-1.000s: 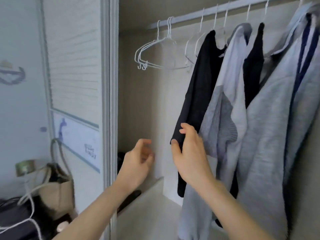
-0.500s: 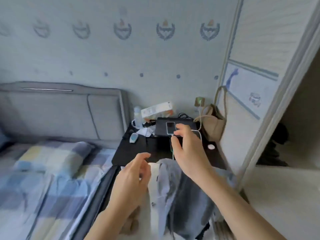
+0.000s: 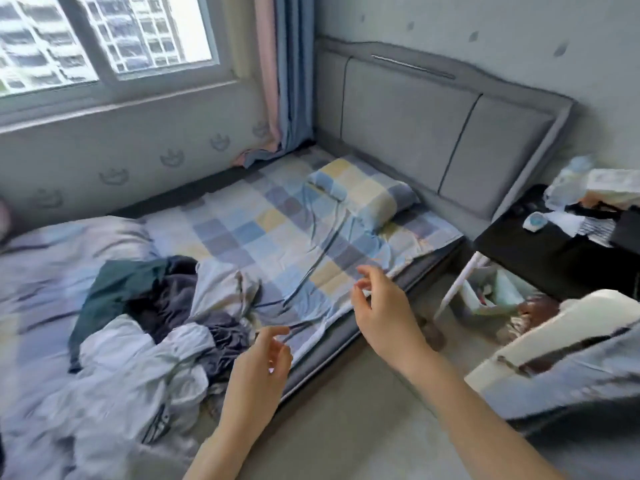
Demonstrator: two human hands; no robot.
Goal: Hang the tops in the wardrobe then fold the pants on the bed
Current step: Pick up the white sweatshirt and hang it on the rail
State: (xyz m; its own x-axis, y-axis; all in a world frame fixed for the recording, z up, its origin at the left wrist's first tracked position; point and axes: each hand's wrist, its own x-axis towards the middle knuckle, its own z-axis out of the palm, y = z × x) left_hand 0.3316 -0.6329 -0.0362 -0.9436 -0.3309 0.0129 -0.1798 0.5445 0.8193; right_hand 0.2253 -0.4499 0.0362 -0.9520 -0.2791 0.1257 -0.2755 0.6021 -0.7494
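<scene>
Heap of clothes point(image 3: 145, 327) lay crumpled on the bed point(image 3: 311, 233), left of both hands, w/ a dark green piece point(image 3: 114, 285) on top & pale ones in front. Looked soft, light, floppy, so prob best taken by a waistband or hem edge, not mid-bunch. Left hand point(image 3: 258, 368) & right hand point(image 3: 381, 310) hovered empty, fingers loosely spread, above the bed edge; black table point(image 3: 540, 251) sat off right.

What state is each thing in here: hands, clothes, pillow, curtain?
left hand: empty, fingers loosely curled
right hand: empty, fingers loosely curled
clothes pile: crumpled on the bed, unfolded
pillow: flat by the headboard
curtain: drawn aside
</scene>
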